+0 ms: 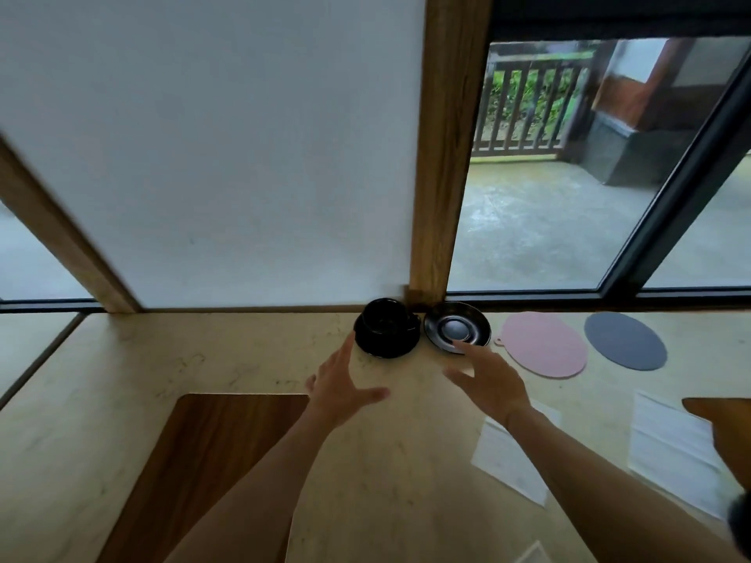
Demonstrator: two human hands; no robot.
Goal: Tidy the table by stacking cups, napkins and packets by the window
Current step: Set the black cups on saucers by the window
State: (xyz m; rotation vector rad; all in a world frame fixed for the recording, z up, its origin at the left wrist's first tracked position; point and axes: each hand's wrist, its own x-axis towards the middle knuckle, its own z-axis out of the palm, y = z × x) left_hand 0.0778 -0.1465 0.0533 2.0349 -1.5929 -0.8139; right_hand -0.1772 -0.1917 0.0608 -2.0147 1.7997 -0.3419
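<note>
A black cup (386,319) sits on a black saucer (386,346) at the far edge of the table, against the wooden window post. Right beside it lies a bare black saucer (457,326). My left hand (339,390) hovers just in front of the cup, fingers spread, holding nothing. My right hand (489,379) is open too, its fingertips at the near rim of the bare saucer. A white paper napkin (508,457) lies under my right forearm, and another white napkin (672,444) lies further right.
A pink round mat (544,345) and a grey round mat (626,340) lie by the window at the right. A dark wooden inlay (203,461) fills the near left of the pale table (122,379). Another person's hand (719,424) shows at the right edge.
</note>
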